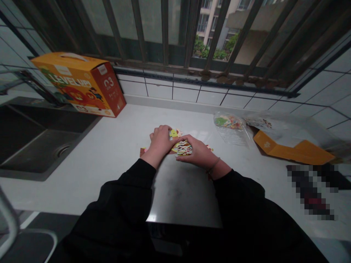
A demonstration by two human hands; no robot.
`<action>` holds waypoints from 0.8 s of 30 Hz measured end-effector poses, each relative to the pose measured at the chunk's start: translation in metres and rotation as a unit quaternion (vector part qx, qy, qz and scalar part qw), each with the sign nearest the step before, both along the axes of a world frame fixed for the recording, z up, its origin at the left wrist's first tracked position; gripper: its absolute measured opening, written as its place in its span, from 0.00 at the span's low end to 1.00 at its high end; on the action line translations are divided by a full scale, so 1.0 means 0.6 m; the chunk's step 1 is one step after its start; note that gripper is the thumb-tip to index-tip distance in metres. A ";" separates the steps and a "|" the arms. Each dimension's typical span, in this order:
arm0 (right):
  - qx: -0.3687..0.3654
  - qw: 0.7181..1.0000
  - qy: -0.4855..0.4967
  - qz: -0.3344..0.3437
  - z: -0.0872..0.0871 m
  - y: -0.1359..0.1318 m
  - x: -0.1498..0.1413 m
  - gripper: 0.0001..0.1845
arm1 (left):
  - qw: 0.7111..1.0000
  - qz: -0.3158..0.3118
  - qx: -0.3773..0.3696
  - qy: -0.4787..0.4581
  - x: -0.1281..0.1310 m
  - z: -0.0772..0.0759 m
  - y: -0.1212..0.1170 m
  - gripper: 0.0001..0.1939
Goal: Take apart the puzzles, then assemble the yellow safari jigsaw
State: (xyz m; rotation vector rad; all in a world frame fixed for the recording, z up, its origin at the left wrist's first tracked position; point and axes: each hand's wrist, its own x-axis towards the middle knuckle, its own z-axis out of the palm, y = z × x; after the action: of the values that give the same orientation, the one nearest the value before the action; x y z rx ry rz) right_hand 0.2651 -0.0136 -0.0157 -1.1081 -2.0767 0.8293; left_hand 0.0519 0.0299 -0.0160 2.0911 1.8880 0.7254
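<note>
My right hand [201, 153] is wrapped around a stack of jigsaw puzzle pieces [184, 147], with their pale cardboard edges turned up toward me. Beside it, my left hand [161, 141] rests low over the counter, fingers bent and thumb spread toward the stack. Yellow and red puzzle pieces [175, 133] lie just past the two hands. Another piece [143, 151] shows by my left wrist, and bits of colour stick out behind my right hand. What lies under my left palm is hidden.
On the white counter [90, 160], an orange carton [79, 86] stands at the back left beside a dark sink [55, 149]. Rightward lie a clear bag of pieces [230, 124] and an opened orange box part [293, 148]. A metallic panel [186, 193] is below my hands.
</note>
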 end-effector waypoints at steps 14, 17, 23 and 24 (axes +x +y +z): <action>0.011 0.980 0.138 -0.145 0.004 0.003 0.006 0.38 | 0.921 -0.125 -0.064 -0.363 0.013 0.011 -0.015 0.06; 0.017 0.976 0.150 -0.155 -0.001 0.008 0.008 0.38 | 0.907 -0.145 -0.097 -0.384 0.014 0.010 -0.019 0.08; -0.039 0.967 0.188 -0.169 0.009 0.004 0.007 0.40 | 0.906 -0.148 -0.129 -0.375 0.012 0.023 -0.027 0.12; -0.039 0.964 0.198 -0.172 0.010 0.004 0.007 0.40 | 0.912 -0.142 -0.119 -0.365 0.012 0.025 -0.029 0.14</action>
State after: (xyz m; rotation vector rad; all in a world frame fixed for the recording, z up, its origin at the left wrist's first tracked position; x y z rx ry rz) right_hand 0.2692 -0.0113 -0.0097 -1.1890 -1.4838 0.8782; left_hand 0.0592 0.0125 -0.0007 1.5707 1.1655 0.9676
